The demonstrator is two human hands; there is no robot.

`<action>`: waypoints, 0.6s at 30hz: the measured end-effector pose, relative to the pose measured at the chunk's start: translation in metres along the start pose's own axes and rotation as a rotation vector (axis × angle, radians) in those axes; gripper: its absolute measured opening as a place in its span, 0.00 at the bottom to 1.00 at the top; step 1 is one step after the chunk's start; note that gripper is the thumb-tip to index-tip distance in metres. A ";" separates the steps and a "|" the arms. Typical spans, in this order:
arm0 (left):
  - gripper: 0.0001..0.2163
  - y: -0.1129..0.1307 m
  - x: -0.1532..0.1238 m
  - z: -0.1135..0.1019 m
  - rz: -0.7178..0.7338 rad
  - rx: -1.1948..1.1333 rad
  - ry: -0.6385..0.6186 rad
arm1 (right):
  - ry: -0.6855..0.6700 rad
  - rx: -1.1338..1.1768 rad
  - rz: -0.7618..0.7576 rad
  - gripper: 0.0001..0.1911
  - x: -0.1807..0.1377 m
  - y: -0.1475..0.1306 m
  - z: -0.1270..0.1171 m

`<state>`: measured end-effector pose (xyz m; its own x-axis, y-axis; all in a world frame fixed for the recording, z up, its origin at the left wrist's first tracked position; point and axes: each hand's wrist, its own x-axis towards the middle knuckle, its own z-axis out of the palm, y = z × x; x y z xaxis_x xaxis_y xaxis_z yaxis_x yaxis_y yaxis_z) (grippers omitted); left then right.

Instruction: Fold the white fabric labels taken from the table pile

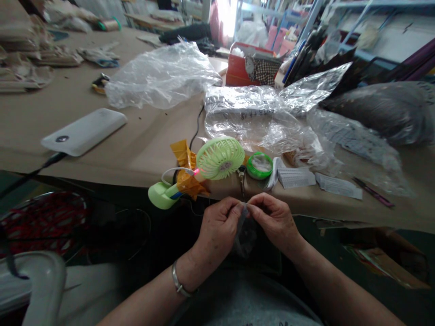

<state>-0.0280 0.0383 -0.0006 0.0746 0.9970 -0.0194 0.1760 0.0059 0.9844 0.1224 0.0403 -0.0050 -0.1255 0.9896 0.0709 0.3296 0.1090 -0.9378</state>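
Both hands are on the same spot: left hand (219, 228) and right hand (277, 222) each have thumb and forefinger pinched shut, tips almost meeting, on the top of a sheer piece (242, 237). It hangs below the fingertips, just in front of the table (299, 206) edge, over the dark gap above the lap. To work it well: pinch close to the edge, small even pull from both sides, no jerking; thin stuff like this probably stretches or tears easily. Support the loose part if it swings. I'd also hold it up against the plain tabletop, since the dark background makes the edge hard to read. Mind the slim metal tool (242, 181) lying point-first toward the fingers, between the green fan (220, 158) and the green tub (259, 165); can't tell if it's sharp or hot. Look of the piece: greyish, see-through, limp, crumpled, with a paler fold running down its left side and a vague rounded lower end. Film or fine mesh, can't tell; anything inside it, can't tell either. The lower part blurs into the dark.
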 end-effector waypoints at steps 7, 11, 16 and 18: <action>0.09 -0.014 -0.004 0.001 -0.138 -0.001 0.010 | 0.127 -0.393 -0.391 0.04 0.006 -0.018 -0.036; 0.08 -0.034 -0.002 0.008 -0.204 -0.055 -0.030 | 0.226 -0.771 -0.582 0.11 0.037 -0.020 -0.052; 0.10 -0.041 -0.005 0.012 -0.262 -0.006 -0.030 | 0.130 -0.997 -0.508 0.15 0.060 -0.013 -0.050; 0.08 -0.037 -0.007 0.011 -0.268 0.010 -0.057 | 0.148 -0.919 -0.534 0.13 0.060 -0.010 -0.053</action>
<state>-0.0238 0.0305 -0.0391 0.0789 0.9542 -0.2886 0.2062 0.2676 0.9412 0.1613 0.1035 0.0266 -0.3676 0.7877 0.4944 0.8512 0.4991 -0.1624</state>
